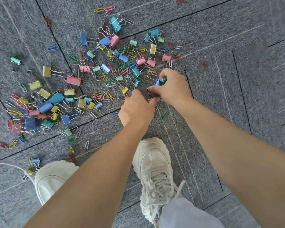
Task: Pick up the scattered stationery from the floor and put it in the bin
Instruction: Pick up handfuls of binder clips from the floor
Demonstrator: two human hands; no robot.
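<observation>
We are mid-gathering at frame centre, right hand (pixel 171 89) clamped on blue binder clips (pixel 159 83), left hand (pixel 136 107) beside it with its grip hidden, most stationery (pixel 73 80) strewn on the floor (pixel 237 38) upper left; next we must find the unseen bin

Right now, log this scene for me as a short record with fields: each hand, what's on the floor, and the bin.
right hand: grips blue binder clips
left hand: fingers curled, close beside the right hand; what they hold is hidden
floor: grey carpet
scattered clips: coloured binder clips and paper clips, mostly to the left of and beyond the hands
shoes: white, below the hands in the view
bin: not in view
</observation>
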